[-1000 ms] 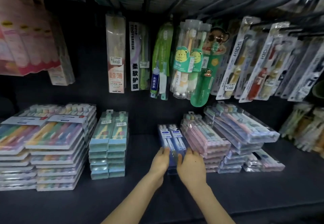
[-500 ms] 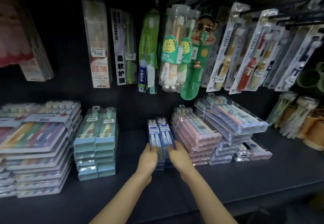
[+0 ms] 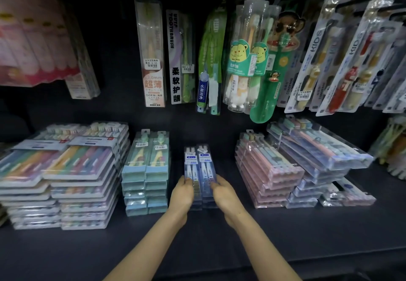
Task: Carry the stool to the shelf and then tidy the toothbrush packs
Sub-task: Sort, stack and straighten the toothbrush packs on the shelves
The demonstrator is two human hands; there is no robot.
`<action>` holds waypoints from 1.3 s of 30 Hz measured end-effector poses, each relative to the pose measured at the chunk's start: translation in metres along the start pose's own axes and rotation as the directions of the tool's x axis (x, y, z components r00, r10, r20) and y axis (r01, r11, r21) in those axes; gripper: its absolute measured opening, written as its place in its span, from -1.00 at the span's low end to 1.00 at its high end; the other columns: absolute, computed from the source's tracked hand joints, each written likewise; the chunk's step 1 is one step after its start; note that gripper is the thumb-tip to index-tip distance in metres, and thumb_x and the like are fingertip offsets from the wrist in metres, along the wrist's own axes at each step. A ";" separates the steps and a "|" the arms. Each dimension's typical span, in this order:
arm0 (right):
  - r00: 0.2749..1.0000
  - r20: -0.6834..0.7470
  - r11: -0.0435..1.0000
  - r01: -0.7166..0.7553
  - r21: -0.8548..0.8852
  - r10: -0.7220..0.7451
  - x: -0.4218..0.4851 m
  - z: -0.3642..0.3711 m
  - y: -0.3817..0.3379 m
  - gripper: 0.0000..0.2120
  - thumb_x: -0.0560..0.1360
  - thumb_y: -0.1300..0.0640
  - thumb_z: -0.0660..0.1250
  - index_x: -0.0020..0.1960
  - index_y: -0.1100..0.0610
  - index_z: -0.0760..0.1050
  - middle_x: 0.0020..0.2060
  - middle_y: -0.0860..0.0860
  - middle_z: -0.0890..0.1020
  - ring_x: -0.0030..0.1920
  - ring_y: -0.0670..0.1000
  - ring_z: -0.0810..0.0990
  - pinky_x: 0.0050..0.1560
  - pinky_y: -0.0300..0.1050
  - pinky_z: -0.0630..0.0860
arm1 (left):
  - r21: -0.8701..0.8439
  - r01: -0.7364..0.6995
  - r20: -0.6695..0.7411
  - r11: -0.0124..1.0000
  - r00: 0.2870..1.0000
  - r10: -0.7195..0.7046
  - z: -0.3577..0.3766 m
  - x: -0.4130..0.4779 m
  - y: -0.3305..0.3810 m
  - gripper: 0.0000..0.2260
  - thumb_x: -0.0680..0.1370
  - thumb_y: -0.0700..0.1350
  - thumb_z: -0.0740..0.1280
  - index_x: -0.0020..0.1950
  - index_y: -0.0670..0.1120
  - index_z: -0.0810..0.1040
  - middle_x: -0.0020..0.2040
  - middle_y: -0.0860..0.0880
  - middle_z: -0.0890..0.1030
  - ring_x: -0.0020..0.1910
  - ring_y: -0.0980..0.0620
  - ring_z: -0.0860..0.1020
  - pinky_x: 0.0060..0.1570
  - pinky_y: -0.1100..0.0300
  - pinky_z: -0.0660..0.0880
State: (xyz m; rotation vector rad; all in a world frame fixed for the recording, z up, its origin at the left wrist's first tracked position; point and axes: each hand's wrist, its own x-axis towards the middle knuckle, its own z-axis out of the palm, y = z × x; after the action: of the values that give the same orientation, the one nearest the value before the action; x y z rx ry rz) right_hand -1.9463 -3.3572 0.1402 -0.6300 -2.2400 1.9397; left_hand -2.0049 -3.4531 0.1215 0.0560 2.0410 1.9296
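Here the dark shelf [image 3: 285, 236] runs under everything, and I place the rest from the blue packs [image 3: 198, 164], two narrow piles lying side by side on it, near the middle. Well to the left of the blue packs stand the broad multicolour stacks [image 3: 66, 175], two piles deep and the tallest on the board. To the right of the blue packs sits the pink stack [image 3: 268, 175], with the clear stack [image 3: 318, 155] leaning across its far side. Just left of the blue packs, apart from them, are the teal stacks [image 3: 146, 171], also a pair. Above and behind the blue packs, the hanging packs [image 3: 241, 61] dangle in a row. My left hand [image 3: 181, 195] curls round the near left corner of the blue packs, fingers over the top. My right hand [image 3: 224, 192] does the same on the near right corner, so both grip the piles between them.
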 end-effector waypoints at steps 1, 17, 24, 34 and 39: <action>1.000 0.011 1.000 0.004 0.003 -0.004 -0.002 -0.001 0.000 -0.69 0.65 0.18 0.04 0.24 0.02 0.49 0.08 -0.01 0.64 0.05 -0.06 0.63 0.00 -0.21 0.56 | -0.004 -0.001 0.002 1.000 1.000 0.001 0.000 0.000 0.000 -0.70 0.66 -0.07 0.02 0.30 -0.07 0.43 0.12 -0.09 0.59 0.07 -0.07 0.57 0.16 -0.04 0.49; 0.999 0.020 0.999 -0.048 0.021 0.048 -0.013 0.002 -0.008 -0.64 0.65 0.20 0.00 0.35 0.03 0.42 0.12 -0.03 0.62 0.09 -0.06 0.61 0.05 -0.22 0.53 | 0.020 0.053 0.041 0.998 0.998 -0.053 -0.003 -0.006 0.007 -0.69 0.66 -0.05 0.04 0.33 -0.07 0.41 0.19 -0.10 0.58 0.13 -0.08 0.56 0.24 -0.05 0.44; 0.953 -0.273 0.990 0.113 -0.084 -0.132 -0.069 -0.024 -0.010 -0.59 0.64 0.09 0.11 0.47 0.16 0.29 0.39 0.01 0.42 0.39 -0.03 0.36 0.30 -0.26 0.24 | 0.501 -0.153 -0.061 0.852 0.976 0.211 0.004 -0.053 0.021 -0.45 0.65 0.00 0.07 0.55 -0.16 -0.03 0.53 -0.17 0.13 0.49 -0.13 0.16 0.41 0.04 0.16; 0.188 -0.861 0.878 0.175 -0.445 -0.473 -0.111 -0.161 -0.037 -0.49 0.47 -0.29 0.16 0.21 0.05 0.47 0.12 0.01 0.51 0.11 0.06 0.49 0.00 -0.02 0.43 | 0.509 -0.578 0.281 0.638 0.812 0.511 0.082 -0.076 0.057 -0.54 0.61 0.07 0.15 0.50 0.01 0.23 0.51 0.03 0.18 0.46 0.06 0.20 0.39 0.19 0.18; 0.559 -0.772 0.953 0.156 -0.261 -0.303 -0.089 -0.213 -0.043 -0.29 0.39 -0.45 0.18 0.44 -0.13 0.26 0.40 -0.06 0.35 0.34 0.04 0.40 0.32 0.22 0.36 | 0.438 -0.567 0.344 0.698 0.822 0.453 0.116 -0.058 0.066 -0.48 0.57 0.13 0.21 0.49 0.00 0.24 0.50 -0.01 0.19 0.44 0.05 0.25 0.34 0.23 0.21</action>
State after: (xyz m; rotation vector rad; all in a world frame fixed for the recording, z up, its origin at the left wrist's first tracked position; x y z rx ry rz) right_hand -1.8018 -3.1992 0.2356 -0.9377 -1.7386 0.9920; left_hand -1.9324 -3.3509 0.1954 1.0277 2.5134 1.4459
